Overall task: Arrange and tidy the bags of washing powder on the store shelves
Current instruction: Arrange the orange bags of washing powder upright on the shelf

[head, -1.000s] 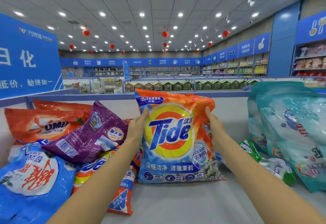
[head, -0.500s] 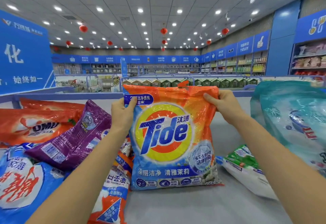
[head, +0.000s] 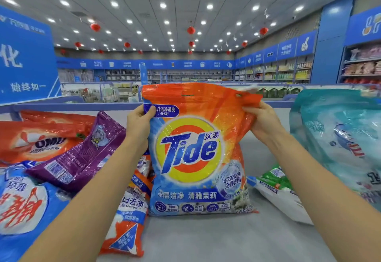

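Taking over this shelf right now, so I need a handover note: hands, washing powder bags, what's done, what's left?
Left hand pinches the top left corner of the orange and blue plastic Tide bag; right hand grips its top right corner.
The bag stands upright on the grey shelf surface.
Lying jumbled to its left: purple plastic bag, orange OMO bag, blue plastic bag. Right: teal plastic bags upright, green and white bag lying flat.
Done: Tide bag stood up.
Left: probably straighten the lying bags.

Arms outstretched, left hand (head: 139,124), right hand (head: 263,121), both pinching
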`<state>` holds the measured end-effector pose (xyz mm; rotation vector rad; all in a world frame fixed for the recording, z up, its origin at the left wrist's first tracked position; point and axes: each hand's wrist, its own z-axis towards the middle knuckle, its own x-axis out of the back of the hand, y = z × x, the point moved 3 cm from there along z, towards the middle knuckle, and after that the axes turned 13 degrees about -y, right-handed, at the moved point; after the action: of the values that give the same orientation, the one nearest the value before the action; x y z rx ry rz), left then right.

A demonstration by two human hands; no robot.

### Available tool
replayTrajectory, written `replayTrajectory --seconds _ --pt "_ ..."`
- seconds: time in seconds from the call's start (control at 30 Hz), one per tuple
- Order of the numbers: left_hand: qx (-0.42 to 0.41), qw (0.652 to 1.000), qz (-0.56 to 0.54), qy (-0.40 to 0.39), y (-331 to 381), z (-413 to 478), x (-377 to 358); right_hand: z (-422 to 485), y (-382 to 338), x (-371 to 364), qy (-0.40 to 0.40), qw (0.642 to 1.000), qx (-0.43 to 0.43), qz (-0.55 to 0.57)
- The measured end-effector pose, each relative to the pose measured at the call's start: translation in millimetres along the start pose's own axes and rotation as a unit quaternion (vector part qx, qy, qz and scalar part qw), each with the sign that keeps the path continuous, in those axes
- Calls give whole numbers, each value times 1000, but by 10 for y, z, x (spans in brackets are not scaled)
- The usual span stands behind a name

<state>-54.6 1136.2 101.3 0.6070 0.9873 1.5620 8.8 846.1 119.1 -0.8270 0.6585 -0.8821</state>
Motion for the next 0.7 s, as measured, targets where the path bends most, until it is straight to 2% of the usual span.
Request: replayTrajectory --seconds 0.1,0.17,0.27,0.33,0.43,0.47,0.5,0.6,0.63,0.7 --pt "19 999 -29 -19 2 -9 -2 -82 -49 63 -5 997 -20 -75" --pt "27 998 -48 -34 29 -34 3 -155 -67 166 5 996 -36 -85" --pt "42 997 -65 -8 42 -118 56 -332 -71 403 71 986 -56 -139" --pt "60 996 -51 29 19 -231 124 -548 -55 562 97 968 -65 -224" --pt "82 996 -8 42 -53 -476 214 -958 31 745 43 916 -95 -387" --pt "86 996 11 37 -74 -566 232 -1095 80 772 12 888 -121 -444" --pt "87 995 30 31 -95 -656 243 -1217 140 774 -16 845 -151 -514" --pt "72 994 75 15 -109 -926 229 -1479 326 696 -44 658 -214 -721" --pt "63 994 89 15 -105 -1012 221 -1523 372 660 -46 609 -221 -760" --pt "45 993 108 19 -87 -1178 205 -1552 461 604 -58 541 -220 -810"
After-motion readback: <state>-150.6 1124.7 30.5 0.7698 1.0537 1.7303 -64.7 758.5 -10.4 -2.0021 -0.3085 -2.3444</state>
